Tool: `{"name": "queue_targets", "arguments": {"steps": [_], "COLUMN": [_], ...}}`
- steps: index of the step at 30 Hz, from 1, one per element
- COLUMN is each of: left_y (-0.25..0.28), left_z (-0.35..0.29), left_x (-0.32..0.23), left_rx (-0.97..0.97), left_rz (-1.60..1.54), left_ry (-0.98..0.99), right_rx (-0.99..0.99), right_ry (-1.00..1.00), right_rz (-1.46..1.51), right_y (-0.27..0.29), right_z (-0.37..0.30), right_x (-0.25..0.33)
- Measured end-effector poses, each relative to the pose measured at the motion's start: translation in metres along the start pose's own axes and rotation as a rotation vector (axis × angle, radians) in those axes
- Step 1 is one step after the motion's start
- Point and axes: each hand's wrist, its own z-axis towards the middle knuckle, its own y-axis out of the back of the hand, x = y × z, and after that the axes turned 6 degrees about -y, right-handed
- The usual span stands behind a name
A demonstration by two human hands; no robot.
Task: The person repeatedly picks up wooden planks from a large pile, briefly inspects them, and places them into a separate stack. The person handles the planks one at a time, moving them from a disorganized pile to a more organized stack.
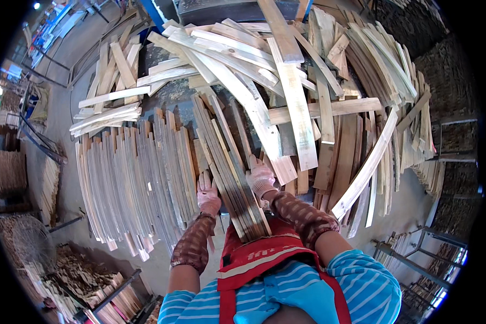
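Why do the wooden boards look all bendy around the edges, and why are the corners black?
In the head view, the fisheye lens bends straight edges near the rim, so the outer boards curve; the corners are black outside the lens circle; the gloved hands and held bundle of slats in the middle look sharp, in even daylight.

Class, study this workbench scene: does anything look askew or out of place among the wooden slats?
Yes. The loose slats at the top lie crisscrossed at all angles, unlike the neat row of slats on the left. The left hand and right hand press a tidy bundle between them.
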Motion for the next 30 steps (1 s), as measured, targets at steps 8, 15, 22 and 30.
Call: {"name": "queue_targets", "arguments": {"steps": [8, 15, 22, 30], "left_y": [0.012, 0.009, 0.066, 0.057], "left_z": [0.022, 0.005, -0.001, -0.037], "left_x": [-0.004, 0.064, -0.008, -0.002], "left_rx": [0.128, 0.175, 0.349, 0.071], "left_rz": [0.394, -0.051, 0.444, 0.223], "left_ry": [-0.025, -0.014, -0.218, -0.303], "right_rx": [-0.077, 0.357, 0.327, 0.256], "right_ry": [0.009, 0.000, -0.108, -0.147], "right_rz": [0.745, 1.371, 1.403, 1.539], "right_y": [-0.029, 0.047, 0.042, 0.044], "right_z": [0.033, -0.035, -0.053, -0.040], "right_x": [-0.063, -0.093, -0.124, -0.103]}}
